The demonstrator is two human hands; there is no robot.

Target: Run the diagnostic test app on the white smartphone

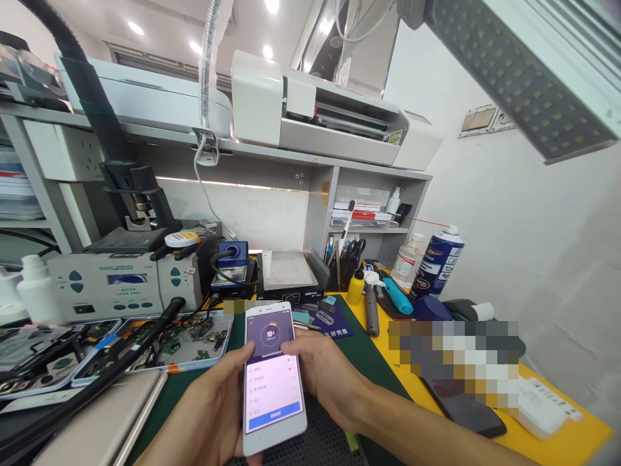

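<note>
1. Above the green mat [366, 357], the left hand [216, 391] held the phone [272, 391] by its left edge.
2. Between both hands, it seemed light, stiff, slick, breakable; its sides suited gripping.
3. The right hand [332, 370] clasped the opposite edge.

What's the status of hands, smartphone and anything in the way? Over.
Left hand, right hand: holding white smartphone. Display lit, reading 10%. Thumbs overlap display edges; reading unblocked.
</note>
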